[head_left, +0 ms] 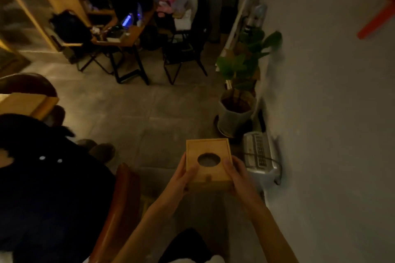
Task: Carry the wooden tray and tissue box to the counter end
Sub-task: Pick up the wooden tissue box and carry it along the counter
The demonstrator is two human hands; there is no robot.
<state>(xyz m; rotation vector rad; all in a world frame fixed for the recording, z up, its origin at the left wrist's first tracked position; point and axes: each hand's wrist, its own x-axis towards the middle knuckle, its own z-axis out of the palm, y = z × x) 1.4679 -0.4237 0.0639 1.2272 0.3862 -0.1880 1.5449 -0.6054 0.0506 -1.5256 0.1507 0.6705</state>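
Observation:
A square wooden tissue box (208,149) with an oval hole in its lid is held in the air over the tiled floor, low in the middle of the view. My left hand (181,178) grips its left side, thumb on the lid. My right hand (237,175) grips its right side, thumb beside the hole. The box's underside is hidden by my fingers. I cannot make out a wooden tray in this dim view.
A potted plant (237,113) and a white appliance (259,156) stand by the wall on the right. A seated person in dark clothes (42,177) and a red-brown chair back (119,203) are at left. A cluttered desk (126,34) and black chairs (183,49) stand farther ahead.

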